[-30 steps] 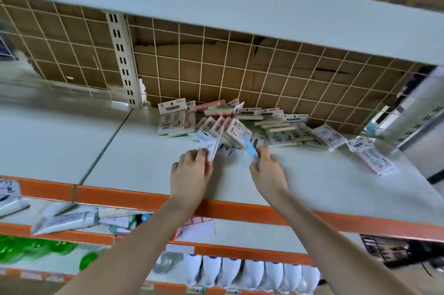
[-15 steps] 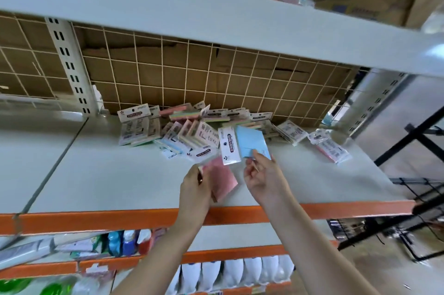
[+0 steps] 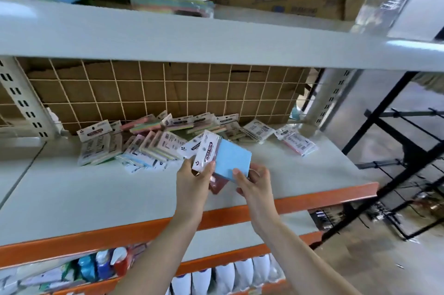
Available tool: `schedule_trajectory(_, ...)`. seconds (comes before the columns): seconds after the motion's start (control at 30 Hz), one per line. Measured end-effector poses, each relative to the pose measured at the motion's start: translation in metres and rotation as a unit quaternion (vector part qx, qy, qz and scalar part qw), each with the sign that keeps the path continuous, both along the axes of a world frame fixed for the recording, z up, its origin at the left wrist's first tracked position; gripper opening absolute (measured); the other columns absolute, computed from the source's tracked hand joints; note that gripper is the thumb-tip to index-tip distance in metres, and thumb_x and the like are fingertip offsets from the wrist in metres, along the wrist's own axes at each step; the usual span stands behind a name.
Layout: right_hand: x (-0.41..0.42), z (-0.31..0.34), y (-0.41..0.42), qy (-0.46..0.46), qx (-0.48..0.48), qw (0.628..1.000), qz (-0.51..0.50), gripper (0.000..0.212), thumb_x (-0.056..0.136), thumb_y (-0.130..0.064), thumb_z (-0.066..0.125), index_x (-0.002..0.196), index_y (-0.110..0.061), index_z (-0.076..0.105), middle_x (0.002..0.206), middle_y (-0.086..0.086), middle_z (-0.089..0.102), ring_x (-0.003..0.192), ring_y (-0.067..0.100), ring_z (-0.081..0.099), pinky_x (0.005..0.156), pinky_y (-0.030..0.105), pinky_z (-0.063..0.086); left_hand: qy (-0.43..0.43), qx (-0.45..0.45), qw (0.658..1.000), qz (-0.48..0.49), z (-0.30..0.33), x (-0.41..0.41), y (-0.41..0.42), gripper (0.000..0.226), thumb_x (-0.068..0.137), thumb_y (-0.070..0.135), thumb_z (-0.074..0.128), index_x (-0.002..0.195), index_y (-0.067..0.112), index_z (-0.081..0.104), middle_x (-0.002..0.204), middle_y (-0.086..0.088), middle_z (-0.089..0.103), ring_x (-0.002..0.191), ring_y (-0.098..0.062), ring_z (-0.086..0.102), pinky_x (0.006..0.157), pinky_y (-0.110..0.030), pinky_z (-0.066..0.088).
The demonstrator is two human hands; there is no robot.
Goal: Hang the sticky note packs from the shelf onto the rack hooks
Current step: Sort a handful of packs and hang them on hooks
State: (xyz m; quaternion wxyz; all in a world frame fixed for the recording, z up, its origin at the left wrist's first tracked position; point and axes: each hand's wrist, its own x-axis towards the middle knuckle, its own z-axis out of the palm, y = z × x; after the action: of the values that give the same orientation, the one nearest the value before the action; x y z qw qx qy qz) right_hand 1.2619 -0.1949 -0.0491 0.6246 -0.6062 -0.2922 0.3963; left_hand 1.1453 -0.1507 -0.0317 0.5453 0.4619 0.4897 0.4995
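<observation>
**Q:** What is happening nearest the camera?

**A:** A person's left hand (image 3: 195, 180) and right hand (image 3: 255, 182) meet above the front of the grey shelf (image 3: 84, 189). The left pinches the white header card of a blue sticky note pack (image 3: 230, 161); the right holds its lower corner, thumb on the face. A pink pack (image 3: 217, 184) sits underneath, between the hands; which hand carries it is unclear.

**Q:** Which step is this?

**A:** Likely the pick-up, packs lifted clear and being squared together. Next comes a carry right to the black wire rack (image 3: 408, 150), with each header's hole lined up on a hook.

**Q:** And the materials?

**A:** Square paper pads in glossy film, stiff printed cards on top. The film may slip; the card is the surer hold.

**Q:** Farther back?

**A:** A loose pile of packs (image 3: 156, 141) lies against a wire grid (image 3: 144, 93) backed with cardboard, still to be hung.
</observation>
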Motion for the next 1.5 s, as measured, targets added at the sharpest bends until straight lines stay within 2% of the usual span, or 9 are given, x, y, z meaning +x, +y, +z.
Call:
schedule_trajectory(0.23, 0.1, 0.03, -0.031, -0.244, 0.008, 0.97, 0.002, 0.064, 0.082, -0.021, 0.074, 0.134, -0.023, 0.037, 0.124, -0.003, 0.044, 0.113, 0.008, 0.045, 0.091, 0.018, 0.039, 0.059, 0.034, 0.987, -0.147, 0.013, 0.065, -0.018, 0.023, 0.083, 0.013, 0.071, 0.086, 0.033, 0.059, 0.081, 0.013, 0.069, 0.068, -0.001, 0.065, 0.054, -0.017, 0.048)
schedule_trajectory(0.33, 0.139, 0.045, -0.051, -0.337, -0.013, 0.94, 0.054, 0.027, 0.086, -0.028, 0.07, 0.095, -0.041, 0.049, 0.071, -0.021, 0.056, 0.066, -0.013, 0.053, 0.059, 0.004, 0.038, 0.096, 0.065, 0.969, -0.219, 0.02, 0.104, -0.037, 0.019, 0.077, 0.013, 0.076, 0.085, 0.025, 0.063, 0.073, 0.009, 0.069, 0.063, -0.005, 0.062, 0.055, -0.022, 0.049)
schedule_trajectory(0.47, 0.192, 0.053, -0.084, -0.389, -0.017, 0.921, -0.002, 0.047, 0.089, -0.034, 0.065, 0.059, -0.025, 0.03, 0.039, -0.009, 0.035, 0.038, 0.002, 0.035, 0.039, 0.018, 0.027, 0.074, 0.086, 0.962, -0.25, 0.028, 0.157, -0.071, 0.02, 0.08, 0.025, 0.074, 0.093, 0.013, 0.064, 0.07, 0.004, 0.062, 0.062, -0.007, 0.056, 0.056, -0.024, 0.044)
schedule_trajectory(0.57, 0.233, 0.057, -0.12, -0.351, -0.003, 0.935, -0.059, 0.045, 0.093, -0.03, 0.06, 0.06, -0.019, 0.032, 0.046, -0.009, 0.029, 0.044, 0.005, 0.026, 0.046, 0.023, 0.02, 0.043, 0.106, 0.963, -0.245, 0.037, 0.197, -0.1, 0.018, 0.086, 0.031, 0.063, 0.083, 0.014, 0.063, 0.067, 0.001, 0.058, 0.057, -0.003, 0.054, 0.054, -0.019, 0.043)
schedule_trajectory(0.7, 0.292, 0.067, -0.183, -0.177, 0.056, 0.971, -0.153, 0.031, 0.096, -0.022, 0.056, 0.067, -0.016, 0.052, 0.049, -0.013, 0.056, 0.044, 0.0, 0.05, 0.043, 0.016, 0.036, -0.002, 0.076, 0.964, -0.255, 0.051, 0.253, -0.136, 0.023, 0.079, 0.042, 0.063, 0.084, 0.019, 0.062, 0.069, 0.002, 0.063, 0.058, -0.003, 0.06, 0.047, -0.019, 0.047)
schedule_trajectory(0.83, 0.351, 0.072, -0.249, -0.041, 0.06, 0.978, -0.197, 0.026, 0.096, -0.032, 0.055, 0.08, -0.011, 0.057, 0.069, 0.001, 0.063, 0.064, 0.021, 0.056, 0.061, 0.03, 0.042, 0.026, 0.104, 0.951, -0.29, 0.06, 0.305, -0.166, 0.021, 0.082, 0.044, 0.06, 0.088, 0.024, 0.059, 0.088, -0.009, 0.064, 0.078, -0.019, 0.062, 0.07, -0.042, 0.055)
schedule_trajectory(0.9, 0.375, 0.075, -0.276, -0.022, 0.058, 0.975, -0.213, 0.026, 0.095, -0.032, 0.056, 0.085, -0.009, 0.056, 0.073, 0.007, 0.059, 0.065, 0.022, 0.052, 0.063, 0.033, 0.039, 0.022, 0.121, 0.941, -0.317, 0.065, 0.329, -0.183, 0.03, 0.075, 0.051, 0.058, 0.09, 0.026, 0.06, 0.092, -0.009, 0.065, 0.079, -0.018, 0.061, 0.073, -0.04, 0.053)
schedule_trajectory(1.13, 0.427, 0.104, -0.33, -0.034, 0.045, 0.972, -0.228, 0.026, 0.092, -0.036, 0.061, 0.079, -0.014, 0.066, 0.056, -0.002, 0.056, 0.045, 0.01, 0.049, 0.043, 0.021, 0.038, 0.017, 0.161, 0.895, -0.415, 0.082, 0.414, -0.229, 0.022, 0.08, 0.046, 0.056, 0.09, 0.027, 0.059, 0.076, 0.008, 0.066, 0.058, 0.005, 0.061, 0.051, -0.011, 0.046)
schedule_trajectory(1.5, 0.533, 0.147, -0.335, -0.154, 0.06, 0.955, -0.245, 0.017, 0.088, -0.028, 0.067, 0.076, -0.016, 0.069, 0.066, 0.0, 0.066, 0.055, 0.012, 0.059, 0.048, 0.021, 0.045, -0.011, 0.212, 0.811, -0.545, 0.111, 0.547, -0.245, 0.031, 0.08, 0.049, 0.055, 0.101, 0.027, 0.061, 0.049, 0.013, 0.055, 0.042, 0.0, 0.046, 0.042, -0.018, 0.037)
